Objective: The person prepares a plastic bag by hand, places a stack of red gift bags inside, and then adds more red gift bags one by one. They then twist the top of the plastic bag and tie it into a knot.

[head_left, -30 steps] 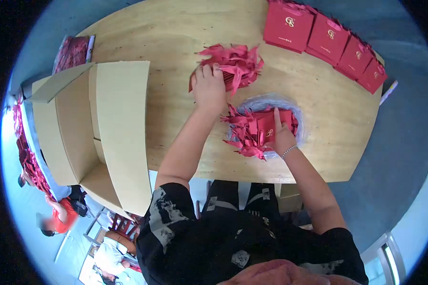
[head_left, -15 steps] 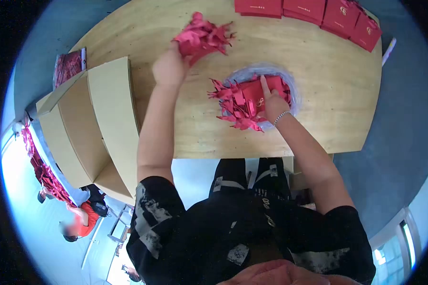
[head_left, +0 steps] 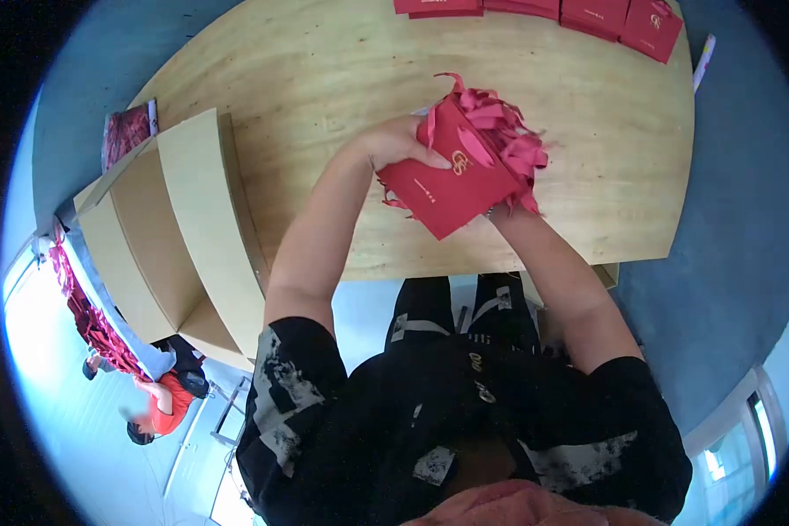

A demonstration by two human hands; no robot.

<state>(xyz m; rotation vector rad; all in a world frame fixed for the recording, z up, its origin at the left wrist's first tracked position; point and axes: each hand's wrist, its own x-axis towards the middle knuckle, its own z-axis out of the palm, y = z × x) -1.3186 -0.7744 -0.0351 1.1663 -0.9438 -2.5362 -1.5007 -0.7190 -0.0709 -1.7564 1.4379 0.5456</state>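
A bundle of red gift bags point(head_left: 430, 195) with gold lettering is in my left hand point(head_left: 401, 143), over the table. My left thumb lies across the front bag, and the other fingers are behind the bundle. Pinkish-red ribbons point(head_left: 513, 145) stick out from the bundle's upper right side. My right forearm point(head_left: 548, 254) reaches up to the bundle's lower right edge, where a bracelet shows at the wrist. The right hand itself is hidden behind the bags. Beneath them, the clear plastic ring with more red bags is almost wholly covered; a few ribbon ends point(head_left: 396, 202) show at the left.
Stacks of red gift bags point(head_left: 592, 16) line the table's far right edge. An open cardboard box point(head_left: 197, 202) stands at the left, beside a wrapped red packet point(head_left: 130, 133). The wooden table point(head_left: 622, 184) has a curved edge. A person in a red top point(head_left: 174, 405) is at the lower left.
My left hand has brought its bundle right and nearer, over the plastic ring. The right hand, earlier pointing on the bags there, is now hidden behind the bundle. The view has shifted slightly.
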